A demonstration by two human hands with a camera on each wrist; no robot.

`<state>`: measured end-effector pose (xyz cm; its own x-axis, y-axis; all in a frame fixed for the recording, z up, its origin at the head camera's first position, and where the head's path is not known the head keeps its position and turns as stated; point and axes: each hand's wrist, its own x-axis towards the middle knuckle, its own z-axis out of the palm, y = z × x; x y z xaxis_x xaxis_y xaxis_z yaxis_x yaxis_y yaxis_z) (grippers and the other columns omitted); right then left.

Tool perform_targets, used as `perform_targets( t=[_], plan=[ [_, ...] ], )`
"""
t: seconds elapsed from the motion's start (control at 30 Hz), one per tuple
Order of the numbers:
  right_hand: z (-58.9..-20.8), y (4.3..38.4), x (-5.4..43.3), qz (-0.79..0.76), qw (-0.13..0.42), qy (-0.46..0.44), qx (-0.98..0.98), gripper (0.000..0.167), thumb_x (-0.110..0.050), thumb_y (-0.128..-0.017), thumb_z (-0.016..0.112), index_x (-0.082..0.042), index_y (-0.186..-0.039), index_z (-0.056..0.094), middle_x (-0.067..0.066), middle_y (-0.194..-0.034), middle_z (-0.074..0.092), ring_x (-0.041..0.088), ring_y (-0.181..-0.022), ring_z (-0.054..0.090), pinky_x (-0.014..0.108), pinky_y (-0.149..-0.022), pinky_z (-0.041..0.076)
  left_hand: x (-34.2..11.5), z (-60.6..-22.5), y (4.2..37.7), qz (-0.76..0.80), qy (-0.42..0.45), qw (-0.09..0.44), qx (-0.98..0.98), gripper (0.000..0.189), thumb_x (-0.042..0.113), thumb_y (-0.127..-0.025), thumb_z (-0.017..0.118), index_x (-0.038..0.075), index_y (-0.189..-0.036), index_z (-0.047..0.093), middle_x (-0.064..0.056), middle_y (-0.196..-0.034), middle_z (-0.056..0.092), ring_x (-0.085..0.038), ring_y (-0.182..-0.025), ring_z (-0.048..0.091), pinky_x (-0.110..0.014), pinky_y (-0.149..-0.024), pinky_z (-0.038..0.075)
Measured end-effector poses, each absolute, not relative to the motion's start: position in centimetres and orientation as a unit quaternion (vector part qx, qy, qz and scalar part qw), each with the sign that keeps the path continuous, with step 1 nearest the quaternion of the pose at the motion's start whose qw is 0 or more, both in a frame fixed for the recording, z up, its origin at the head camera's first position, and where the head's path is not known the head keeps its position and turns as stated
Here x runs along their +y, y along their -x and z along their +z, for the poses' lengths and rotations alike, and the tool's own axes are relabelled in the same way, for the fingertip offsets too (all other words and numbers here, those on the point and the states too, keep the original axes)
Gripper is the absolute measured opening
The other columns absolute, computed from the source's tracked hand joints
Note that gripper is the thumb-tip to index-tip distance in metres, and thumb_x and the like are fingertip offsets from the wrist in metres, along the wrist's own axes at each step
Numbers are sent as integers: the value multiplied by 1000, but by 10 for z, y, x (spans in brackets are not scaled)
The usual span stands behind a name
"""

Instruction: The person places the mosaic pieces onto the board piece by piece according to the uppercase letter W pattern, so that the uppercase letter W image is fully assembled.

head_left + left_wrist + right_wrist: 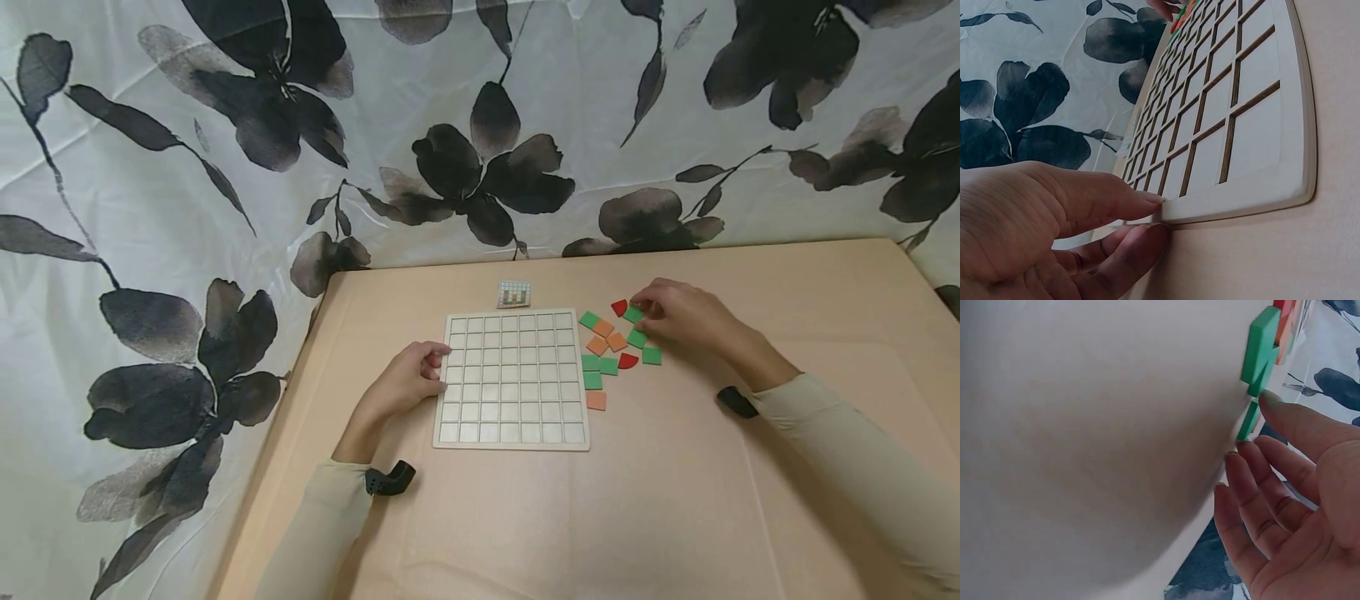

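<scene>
A white grid board (512,444) with square recesses lies flat on the table. My left hand (411,375) holds its left edge, the thumb (1144,199) on the rim and the curled fingers against the side. Beyond the board's right edge, my right hand (686,315) is at a green square tile (633,314), which sits between its thumb and index fingertip. In the right wrist view that green tile (1247,422) shows edge-on between them, with the other fingers loosely bent. Two more green tiles (637,338) (652,357) lie close below this hand.
Several green and orange tiles (597,345) lie scattered along the board's right side, with two red rounded pieces (618,307) (627,361) among them. A small patterned card (514,293) lies behind the board. Floral cloth (450,100) hangs behind the wooden table (600,525).
</scene>
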<state>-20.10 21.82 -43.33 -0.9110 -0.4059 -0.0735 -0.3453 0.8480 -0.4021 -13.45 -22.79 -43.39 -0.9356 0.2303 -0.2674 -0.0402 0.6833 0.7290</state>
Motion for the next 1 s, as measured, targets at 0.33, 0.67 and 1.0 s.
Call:
perform_targets(
  t=[0.33,0.67,1.0],
  plan=[
    [-441,205,222,-214,82,194,954,38,-20,-87,81,-4,-120,70,10,-104,63,25,-93,59,48,-84,52,-230,-437,135,394,-54,175,901,55,-7,-83,76,3,-134,58,-11,-106,51,-20,-89,54,-28,-74,47],
    [-441,209,222,-222,87,187,953,38,-19,-86,81,-2,-117,69,10,-102,62,26,-93,58,48,-86,52,-229,-434,136,394,-55,178,900,56,-8,-84,75,2,-136,57,-12,-108,51,-20,-89,54,-25,-71,47],
    [-440,210,223,-215,84,202,952,35,-21,-86,81,-2,-113,70,10,-100,63,26,-90,57,46,-83,51,-230,-436,136,388,-61,177,902,55,-6,-85,75,2,-136,58,-11,-108,51,-20,-89,54,-27,-72,47]
  ],
)
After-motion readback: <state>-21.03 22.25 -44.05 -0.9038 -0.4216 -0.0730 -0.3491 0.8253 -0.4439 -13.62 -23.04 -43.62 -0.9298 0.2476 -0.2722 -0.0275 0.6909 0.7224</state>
